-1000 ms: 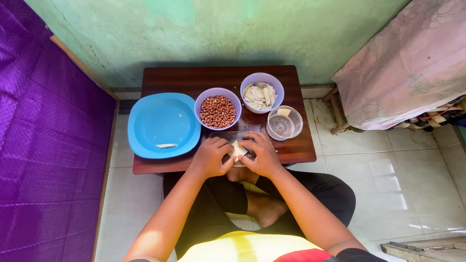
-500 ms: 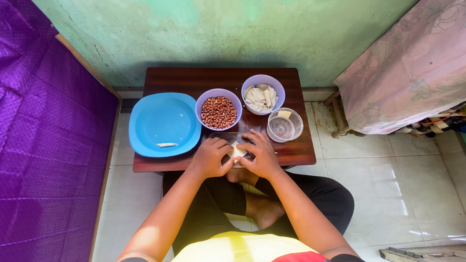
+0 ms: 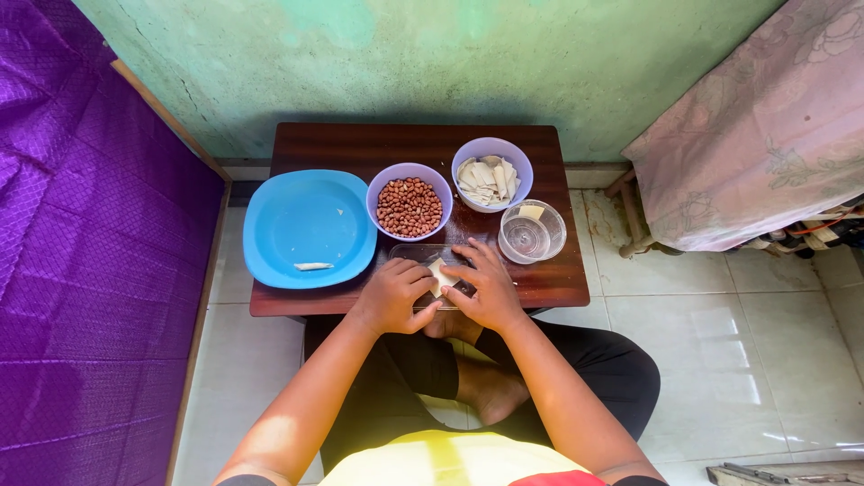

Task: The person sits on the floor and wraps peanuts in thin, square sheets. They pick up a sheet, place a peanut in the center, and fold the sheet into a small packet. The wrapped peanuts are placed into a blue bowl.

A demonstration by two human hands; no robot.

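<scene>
a: what's in the hands?
b: small pale wrapper (image 3: 438,274), flat, thin, looks like dough sheet. lies on a clear flat tray (image 3: 416,254) at the near edge of the counter (image 3: 423,142).
a: hands state?
b: left hand (image 3: 393,295) and right hand (image 3: 487,286) close together, fingers pressed down on the wrapper from both sides. not clamped round it, more pinning and folding.
a: counter?
b: dark brown wood, low, glossy, rectangular.
a: around it?
b: lilac bowl (image 3: 409,175) just behind the hands, full of red-brown peanuts (image 3: 409,207). second lilac bowl (image 3: 491,149) further back right, holds stacked pale wrapper strips (image 3: 486,180). clear plastic cup (image 3: 531,236) right of the hands, a pale scrap at its rim.
a: left side?
b: round blue plate (image 3: 306,225), smooth plastic, one rolled pale piece (image 3: 312,266) on it.
a: anything blocking?
b: fingers cover most of the wrapper, exact shape can't tell.
a: beyond?
b: green wall, purple quilted mattress (image 3: 81,270) left, white tile floor.
</scene>
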